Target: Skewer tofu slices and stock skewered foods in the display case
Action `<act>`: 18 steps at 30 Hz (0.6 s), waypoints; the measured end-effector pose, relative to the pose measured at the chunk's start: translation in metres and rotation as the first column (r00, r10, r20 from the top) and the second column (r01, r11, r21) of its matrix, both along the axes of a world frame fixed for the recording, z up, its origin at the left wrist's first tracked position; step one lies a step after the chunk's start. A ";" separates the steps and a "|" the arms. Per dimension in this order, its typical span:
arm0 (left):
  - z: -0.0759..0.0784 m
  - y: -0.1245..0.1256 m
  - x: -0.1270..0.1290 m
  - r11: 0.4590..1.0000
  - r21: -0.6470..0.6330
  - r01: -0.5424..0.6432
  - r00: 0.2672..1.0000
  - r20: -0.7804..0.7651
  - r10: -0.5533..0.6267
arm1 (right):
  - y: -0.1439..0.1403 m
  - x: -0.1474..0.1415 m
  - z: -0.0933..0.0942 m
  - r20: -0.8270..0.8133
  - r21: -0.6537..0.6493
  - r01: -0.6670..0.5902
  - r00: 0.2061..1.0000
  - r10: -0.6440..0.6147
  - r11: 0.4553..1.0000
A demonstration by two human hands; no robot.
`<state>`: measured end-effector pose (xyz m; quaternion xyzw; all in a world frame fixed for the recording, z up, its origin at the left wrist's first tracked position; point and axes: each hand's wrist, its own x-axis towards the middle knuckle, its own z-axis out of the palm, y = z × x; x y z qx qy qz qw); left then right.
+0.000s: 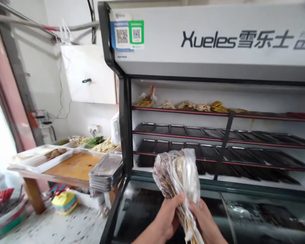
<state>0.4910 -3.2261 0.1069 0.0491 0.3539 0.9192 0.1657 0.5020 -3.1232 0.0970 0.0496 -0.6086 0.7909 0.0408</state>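
Left hand and right hand closed around bag of skewers, held in front of display fridge. Risk: thin plastic tearing on stick ends, spilling skewers onto glass lid below.

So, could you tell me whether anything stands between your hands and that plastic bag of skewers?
Nothing visible does: the left hand and right hand both already grip the bag of skewers at its lower end, in front of the display fridge.

Head view, facing forward and down, close to display fridge
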 end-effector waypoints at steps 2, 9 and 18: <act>0.033 -0.048 -0.022 0.996 -0.055 -0.068 0.995 -0.071 0.064 | -0.043 -0.021 0.032 -0.055 0.041 -0.048 0.997 0.050 0.998; 0.073 -0.145 -0.068 0.930 -0.008 -0.368 0.920 -0.147 0.363 | -0.117 -0.051 0.060 -0.446 0.665 0.316 0.895 0.020 0.677; 0.026 -0.126 -0.176 0.906 0.036 -0.422 0.905 -0.029 0.423 | -0.117 -0.150 0.035 -0.256 0.693 0.159 0.966 0.034 0.703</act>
